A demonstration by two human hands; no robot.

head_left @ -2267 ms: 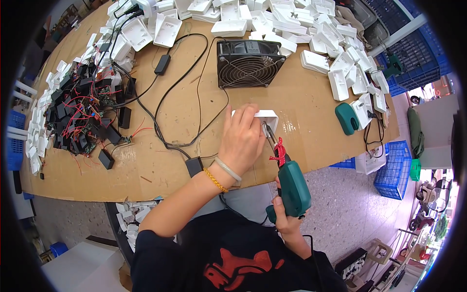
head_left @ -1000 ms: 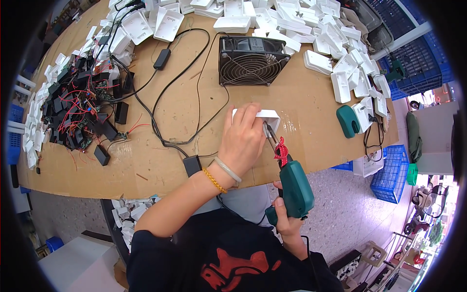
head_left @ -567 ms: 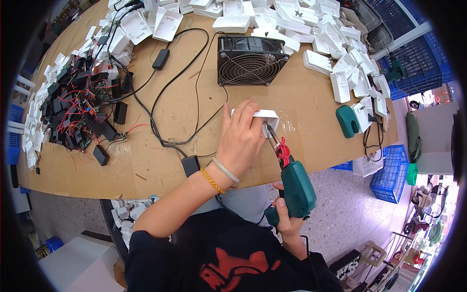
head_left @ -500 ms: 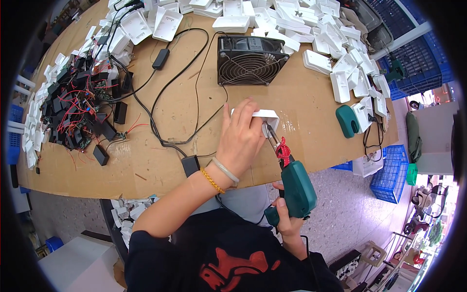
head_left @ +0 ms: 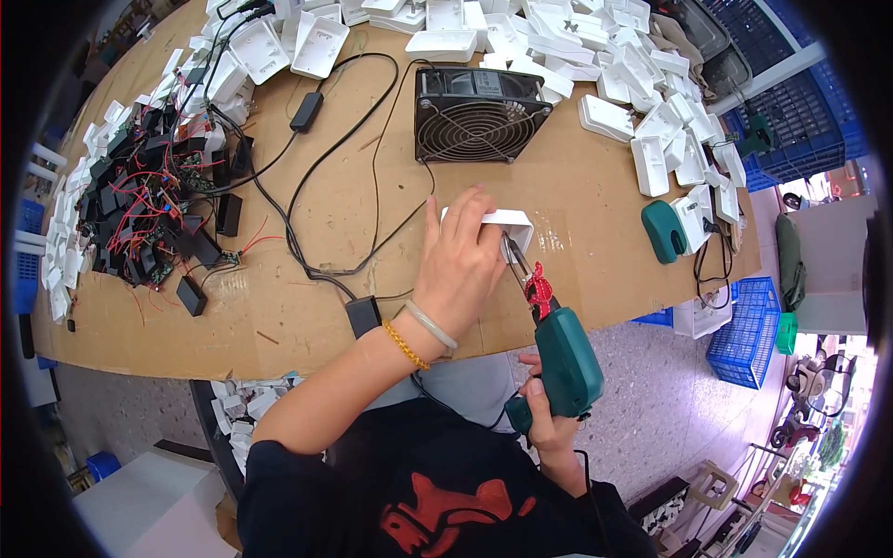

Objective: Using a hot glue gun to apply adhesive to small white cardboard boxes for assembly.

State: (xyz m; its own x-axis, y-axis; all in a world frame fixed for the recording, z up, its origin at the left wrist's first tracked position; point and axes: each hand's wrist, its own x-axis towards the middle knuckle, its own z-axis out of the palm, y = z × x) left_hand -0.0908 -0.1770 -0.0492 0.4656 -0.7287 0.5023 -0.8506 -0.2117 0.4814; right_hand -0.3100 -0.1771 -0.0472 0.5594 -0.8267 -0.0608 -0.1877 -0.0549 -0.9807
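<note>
Green plastic fills our right hand (head_left: 549, 416), and that is the pistol-shaped tool (head_left: 569, 363), its handle wrapped snugly by our fingers, its long metal nose pointing away from us. Red wrapping (head_left: 539, 291) circles that nose, just ahead of our grip. Over to our left hand (head_left: 460, 259): back turned up, fingers draped and closed over a white plastic case (head_left: 512, 218), which sits directly under those fingertips and pokes out to their right. We have the tool's tip right inside the open side of the case, close by our left fingers; whether it touches the wall, we can't tell. On our left wrist we wear a pale bangle (head_left: 431, 325) and a yellow braided bracelet (head_left: 407, 346). Straight beyond our left hand stands a black fan (head_left: 479, 130), grille facing us, and past that spreads a jumble of white cases (head_left: 549, 46). Well off to the left of the same hand, we've got a heap of black boxes and red wires (head_left: 153, 209). Out beyond our right hand, over to its right, a green piece (head_left: 663, 231) lies beside more white shells.
</note>
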